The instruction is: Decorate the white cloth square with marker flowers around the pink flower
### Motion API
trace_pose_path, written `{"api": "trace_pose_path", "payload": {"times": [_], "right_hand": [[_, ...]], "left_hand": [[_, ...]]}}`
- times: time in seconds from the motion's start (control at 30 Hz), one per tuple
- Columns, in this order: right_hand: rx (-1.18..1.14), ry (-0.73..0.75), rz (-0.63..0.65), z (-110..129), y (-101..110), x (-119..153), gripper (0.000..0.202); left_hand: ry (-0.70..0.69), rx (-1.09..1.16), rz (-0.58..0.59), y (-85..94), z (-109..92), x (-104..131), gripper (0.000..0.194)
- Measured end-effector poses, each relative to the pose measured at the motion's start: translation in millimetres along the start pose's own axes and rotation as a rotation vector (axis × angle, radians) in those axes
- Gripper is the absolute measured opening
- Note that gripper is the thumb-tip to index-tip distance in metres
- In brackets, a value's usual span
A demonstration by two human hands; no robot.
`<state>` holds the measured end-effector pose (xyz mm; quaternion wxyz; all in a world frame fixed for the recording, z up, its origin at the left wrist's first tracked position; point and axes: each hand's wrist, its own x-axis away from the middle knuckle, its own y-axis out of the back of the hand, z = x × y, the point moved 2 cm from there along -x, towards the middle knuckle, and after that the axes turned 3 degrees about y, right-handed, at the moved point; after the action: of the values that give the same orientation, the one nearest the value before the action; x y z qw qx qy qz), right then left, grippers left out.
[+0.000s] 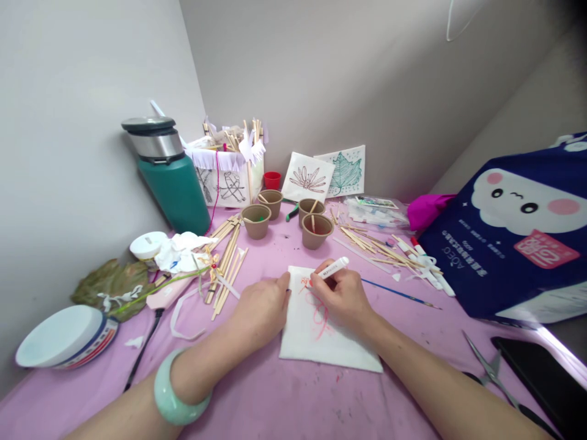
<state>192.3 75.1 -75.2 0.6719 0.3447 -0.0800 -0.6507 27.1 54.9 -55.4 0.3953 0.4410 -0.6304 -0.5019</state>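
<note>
A white rectangular sheet (339, 348) lies on the pink-covered table, with red lines drawn on its upper and middle part. My right hand (345, 298) is closed on a white marker (337, 267), its red tip end near the top of the sheet. My left hand (263, 308) rests at the sheet's upper left edge, fingers together; whether anything is beneath them is hidden. A pale green bangle (177, 391) circles my left wrist.
Brown pots (317, 231) stand behind the sheet. Wooden sticks (229, 269) and a white bowl (64, 336) are at left, near a green bottle (177, 189). Scissors (493, 370), a black phone (541, 382) and a blue bag (472, 244) are at right, beyond a thin brush (398, 293).
</note>
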Motion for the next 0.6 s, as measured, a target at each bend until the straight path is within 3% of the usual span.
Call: {"api": "trace_pose_path", "payload": {"times": [0.4, 0.6], "right_hand": [[-0.025, -0.012, -0.124, -0.7, 4.4, -0.9, 0.016], [-0.076, -0.006, -0.072, -1.0, 1.7, -0.6, 0.016]], "left_hand": [[-0.004, 0.005, -0.016, -2.0, 0.6, -0.6, 0.022], [-0.001, 0.002, -0.006, -0.2, 0.9, 0.3, 0.02]]}}
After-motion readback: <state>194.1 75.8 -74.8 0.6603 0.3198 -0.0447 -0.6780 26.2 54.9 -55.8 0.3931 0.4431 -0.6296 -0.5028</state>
